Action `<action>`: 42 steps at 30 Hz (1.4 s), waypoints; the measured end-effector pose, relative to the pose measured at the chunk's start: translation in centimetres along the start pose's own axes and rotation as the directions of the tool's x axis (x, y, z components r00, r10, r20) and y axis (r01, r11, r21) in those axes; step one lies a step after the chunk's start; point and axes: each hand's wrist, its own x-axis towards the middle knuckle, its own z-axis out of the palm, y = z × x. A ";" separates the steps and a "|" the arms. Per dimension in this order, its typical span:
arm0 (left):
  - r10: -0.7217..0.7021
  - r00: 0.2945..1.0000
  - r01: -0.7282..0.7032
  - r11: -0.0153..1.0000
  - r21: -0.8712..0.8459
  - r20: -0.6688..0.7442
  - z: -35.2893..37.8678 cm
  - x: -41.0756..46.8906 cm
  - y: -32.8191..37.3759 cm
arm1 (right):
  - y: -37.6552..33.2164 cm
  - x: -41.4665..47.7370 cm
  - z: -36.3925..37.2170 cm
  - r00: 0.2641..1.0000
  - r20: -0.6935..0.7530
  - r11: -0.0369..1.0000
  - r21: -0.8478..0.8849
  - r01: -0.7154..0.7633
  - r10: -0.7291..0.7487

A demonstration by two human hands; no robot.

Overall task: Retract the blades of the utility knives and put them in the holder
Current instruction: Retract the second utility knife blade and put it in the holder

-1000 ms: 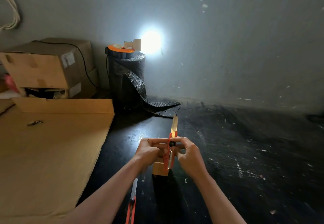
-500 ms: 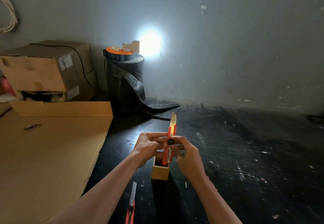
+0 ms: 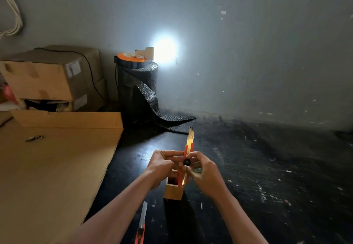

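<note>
i'm looking down at both hands meeting over the dark table (image 3: 267, 177), and they're together on one orange utility knife (image 3: 186, 164), held nearly upright and tilted a touch to the right. the left hand (image 3: 162, 165) pinches the knife body from its side, fingers curled round it, and the right hand (image 3: 205, 171) closes in from the other side with the thumb tip by the black slider knob (image 3: 186, 161). so each hand is clamped on that same knife, no gap between them to speak of. the blade (image 3: 191, 137) sticks out well past the top of the orange body, pointing up and away from me, catching a yellowish glint. right under the knife's lower end sits the wooden holder (image 3: 172, 191), a small open-topped box standing on the table; i can't tell whether the knife's tail is touching its rim or just above it. nearer to me, a second utility knife (image 3: 141, 224) lies flat on the table between the forearms, blade out and pointing toward the holder, well apart from both hands. off to the left a big sheet of cardboard (image 3: 53, 177) covers the table, with cardboard boxes (image 3: 47, 79) behind it, and a black roll of bubble wrap (image 3: 137, 87) stands by the wall beside a bright light (image 3: 164, 50).
</note>
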 end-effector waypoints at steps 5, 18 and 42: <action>0.025 0.998 -0.024 0.999 -0.022 0.060 0.0 -0.3 0.8 | -0.4 -0.1 -0.3 1.000 -0.009 0.999 0.052 -0.013 0.014; 0.043 0.999 -0.043 0.999 0.002 -0.013 0.4 0.2 1.6 | -1.2 -0.5 -0.2 0.999 -0.034 0.999 0.036 -0.020 0.021; 0.171 0.984 -0.167 0.983 0.082 -0.047 -0.3 1.6 1.9 | -0.8 -2.4 1.4 0.997 -0.070 0.999 -0.052 0.013 -0.017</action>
